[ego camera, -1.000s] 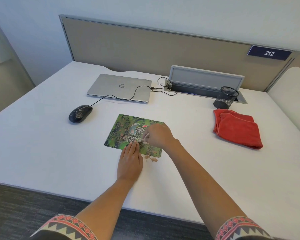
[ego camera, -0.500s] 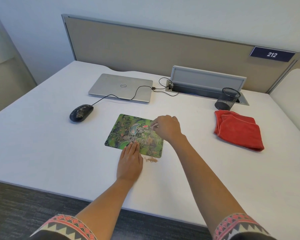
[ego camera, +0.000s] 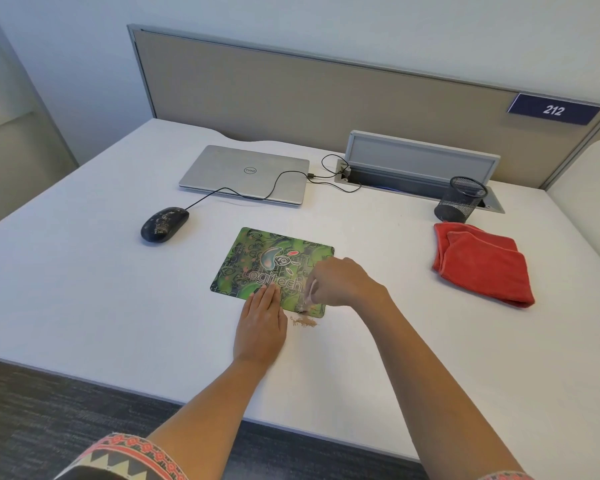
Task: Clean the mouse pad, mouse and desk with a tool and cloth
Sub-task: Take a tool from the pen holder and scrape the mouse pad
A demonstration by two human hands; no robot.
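Right grip (ego camera: 340, 282) pinches tool (ego camera: 309, 293) at mouse pad (ego camera: 257, 258) edge; left grip (ego camera: 262, 320) flat, pinning pad. Best: short strokes toward crumbs (ego camera: 303, 322).

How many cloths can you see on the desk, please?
1: the red cloth lies folded at the right side of the desk, just in front of the black mesh cup. Its layered folds might hide a second one.

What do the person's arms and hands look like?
Both forearms are bare. The left hand and right hand wear no gloves, and no watch or ring shows. The left sleeve ends in a patterned band: red flowers, then cream and dark zigzag triangles. The right sleeve shows a similar red band.
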